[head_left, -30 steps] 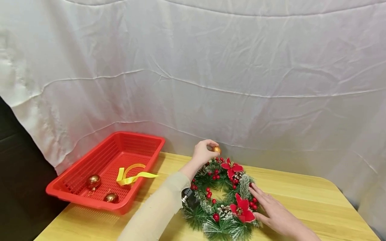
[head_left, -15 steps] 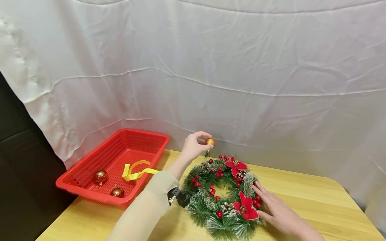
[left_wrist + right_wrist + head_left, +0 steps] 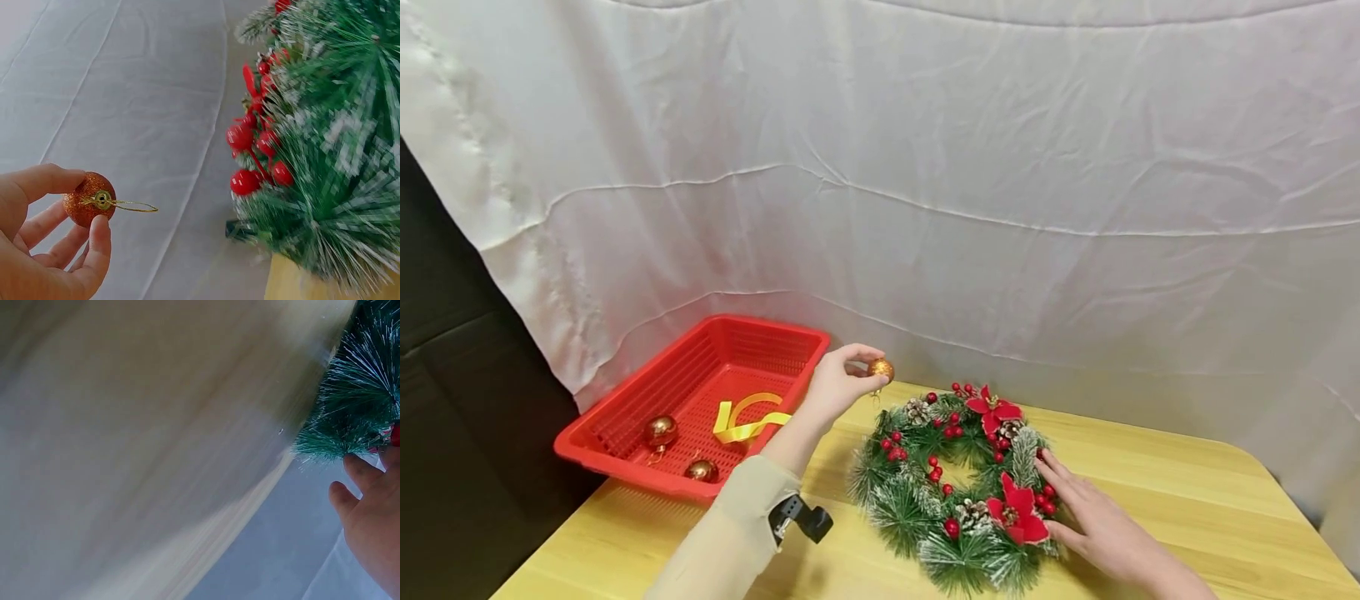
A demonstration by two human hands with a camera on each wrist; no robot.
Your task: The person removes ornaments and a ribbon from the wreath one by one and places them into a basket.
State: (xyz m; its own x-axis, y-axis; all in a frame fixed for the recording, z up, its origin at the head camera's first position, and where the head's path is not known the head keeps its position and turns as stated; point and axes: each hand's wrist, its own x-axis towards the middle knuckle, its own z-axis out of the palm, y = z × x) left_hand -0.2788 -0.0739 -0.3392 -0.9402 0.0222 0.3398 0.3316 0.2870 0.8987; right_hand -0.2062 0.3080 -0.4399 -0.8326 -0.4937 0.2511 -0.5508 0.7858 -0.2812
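Note:
Between thumb and fingertips my left hand [image 3: 838,385] pinches a glittery orange-gold Christmas bauble [image 3: 94,199]. A thin gold hanging loop [image 3: 134,206] sticks out from its cap. The hand is in the air behind and left of a green Christmas wreath [image 3: 902,512], which lies on the table with red berries, pine cones and red poinsettia flowers [image 3: 1018,510]. My right hand [image 3: 1093,521] rests with extended fingers against the wreath's right side. In the right wrist view, fingers [image 3: 365,472] touch the green needles.
A red plastic basket [image 3: 625,472] stands at the left of the wooden table [image 3: 1150,467]. In it are two shiny gold-brown baubles [image 3: 661,432] and a yellow ribbon [image 3: 741,431] reaching over its right rim. A pale cloth [image 3: 970,200] hangs behind.
My left hand has moved left with the bauble, from above the wreath's back edge toward the basket. My right hand stays at the wreath's right side. The head view has shifted slightly.

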